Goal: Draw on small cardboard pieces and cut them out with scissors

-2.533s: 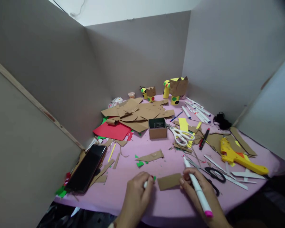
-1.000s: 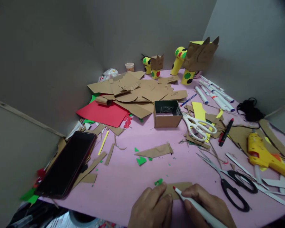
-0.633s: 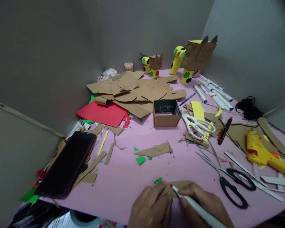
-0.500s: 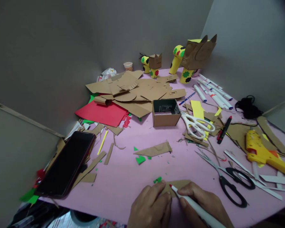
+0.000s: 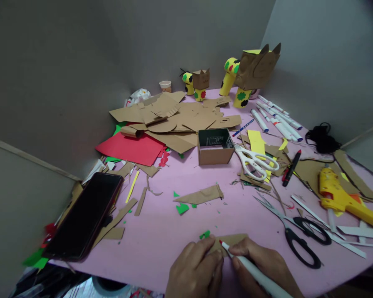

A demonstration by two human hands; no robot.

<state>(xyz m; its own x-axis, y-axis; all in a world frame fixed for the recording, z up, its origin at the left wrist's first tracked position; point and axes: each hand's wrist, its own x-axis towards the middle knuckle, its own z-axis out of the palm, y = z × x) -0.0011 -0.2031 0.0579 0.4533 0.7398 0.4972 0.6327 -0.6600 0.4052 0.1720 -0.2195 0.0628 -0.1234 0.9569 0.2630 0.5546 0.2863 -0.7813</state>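
Note:
My right hand grips a white marker in a writing hold. The marker's red tip points down at a small brown cardboard piece at the table's near edge. My left hand, fingers curled, holds this piece against the table from its left side; part of the piece is hidden under both hands. Green paper scraps lie just beyond my left fingertips. To the right of my right hand rest black-handled scissors, their blades apart.
A small open cardboard box stands mid-table, beside white-handled scissors. Cardboard sheets pile up behind. On the left lies a phone; on the right, a yellow glue gun and several markers. Yellow spotted cardboard animals stand at the back.
The whole view has shifted slightly to the right, so things appear a little further left. Both hands keep nearly the same pose, with the marker tip still over the cardboard piece.

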